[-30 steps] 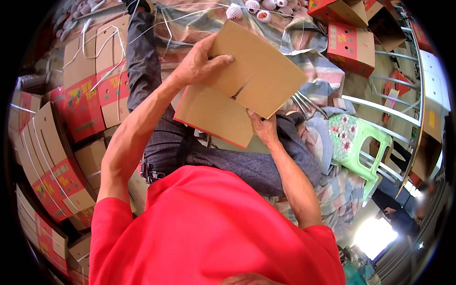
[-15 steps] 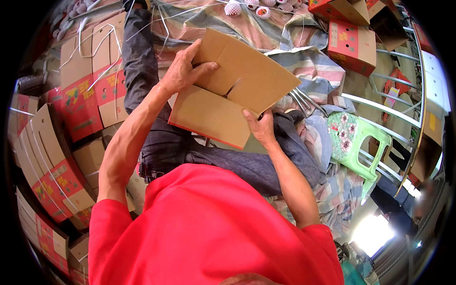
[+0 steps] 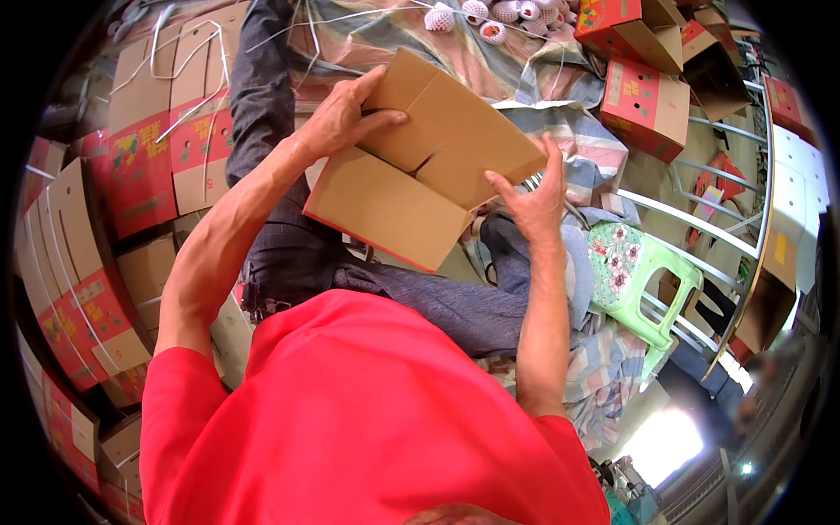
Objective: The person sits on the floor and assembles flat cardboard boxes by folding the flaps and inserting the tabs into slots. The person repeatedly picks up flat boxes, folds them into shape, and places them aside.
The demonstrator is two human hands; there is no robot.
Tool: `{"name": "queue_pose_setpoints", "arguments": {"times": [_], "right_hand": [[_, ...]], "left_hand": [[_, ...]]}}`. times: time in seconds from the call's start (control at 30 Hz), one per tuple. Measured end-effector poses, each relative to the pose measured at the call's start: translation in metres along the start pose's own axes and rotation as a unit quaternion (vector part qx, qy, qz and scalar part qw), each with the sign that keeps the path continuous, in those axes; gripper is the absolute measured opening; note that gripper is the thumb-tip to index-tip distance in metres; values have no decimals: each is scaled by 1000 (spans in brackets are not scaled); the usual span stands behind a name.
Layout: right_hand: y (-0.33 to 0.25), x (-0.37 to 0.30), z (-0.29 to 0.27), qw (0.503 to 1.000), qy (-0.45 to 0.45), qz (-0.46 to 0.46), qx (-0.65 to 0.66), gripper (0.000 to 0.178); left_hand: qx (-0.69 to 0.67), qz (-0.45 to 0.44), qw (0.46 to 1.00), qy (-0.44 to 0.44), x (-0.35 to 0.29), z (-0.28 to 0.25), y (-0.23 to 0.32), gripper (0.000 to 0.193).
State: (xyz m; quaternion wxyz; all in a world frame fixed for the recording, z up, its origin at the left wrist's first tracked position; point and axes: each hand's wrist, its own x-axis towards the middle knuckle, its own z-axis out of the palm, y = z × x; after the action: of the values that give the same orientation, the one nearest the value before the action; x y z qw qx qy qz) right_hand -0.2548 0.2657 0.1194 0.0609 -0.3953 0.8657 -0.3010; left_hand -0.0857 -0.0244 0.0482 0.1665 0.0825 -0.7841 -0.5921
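Note:
A cardboard carton (image 3: 468, 122), plain brown inside with a red outer edge, is held above my lap. Its broad panels meet at an angle, with a dark slit near the middle of the fold. At its upper left edge my left hand (image 3: 346, 114) grips it, the thumb on the brown inner face and the fingers mostly hidden behind. My right hand (image 3: 535, 197) holds the right-hand corner between its thumb and fingers. The carton's outer side is turned away from view.
Red and brown cartons (image 3: 144, 179) stand at the left, some with white strapping (image 3: 194, 109). Netted fruit (image 3: 493, 32) lies on a striped cloth (image 3: 367, 44). At the right are a green stool (image 3: 643, 284), a metal rack (image 3: 691, 219) and more cartons (image 3: 646, 101).
My right hand has moved up from the carton's lower right corner to its right edge. My left hand keeps its hold, and the carton has shifted only slightly.

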Motion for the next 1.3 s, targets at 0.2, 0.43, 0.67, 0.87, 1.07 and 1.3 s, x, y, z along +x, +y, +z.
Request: {"name": "queue_pose_setpoints", "arguments": {"times": [0.2, 0.43, 0.67, 0.87, 1.07, 1.3], "right_hand": [[-12, 26, -15, 989, -125, 8, -79, 62], [-23, 36, -25, 971, -194, -30, -134, 59], [-23, 46, -21, 969, -235, -41, -58, 45], [-22, 22, -7, 978, -202, -1, 61, 53], [-23, 5, -3, 984, -164, -23, 58, 54], [-22, -20, 4, 988, -143, -57, 16, 66]], "left_hand": [[116, 19, 993, 32, -1, -14, 13, 67], [379, 270, 872, -149, 97, -20, 94, 86], [429, -26, 771, -471, 120, 15, 104, 40], [455, 18, 793, -405, 100, 17, 89, 29], [471, 57, 806, -354, 81, 20, 92, 25], [497, 34, 796, -344, 53, 24, 106, 17]]}}
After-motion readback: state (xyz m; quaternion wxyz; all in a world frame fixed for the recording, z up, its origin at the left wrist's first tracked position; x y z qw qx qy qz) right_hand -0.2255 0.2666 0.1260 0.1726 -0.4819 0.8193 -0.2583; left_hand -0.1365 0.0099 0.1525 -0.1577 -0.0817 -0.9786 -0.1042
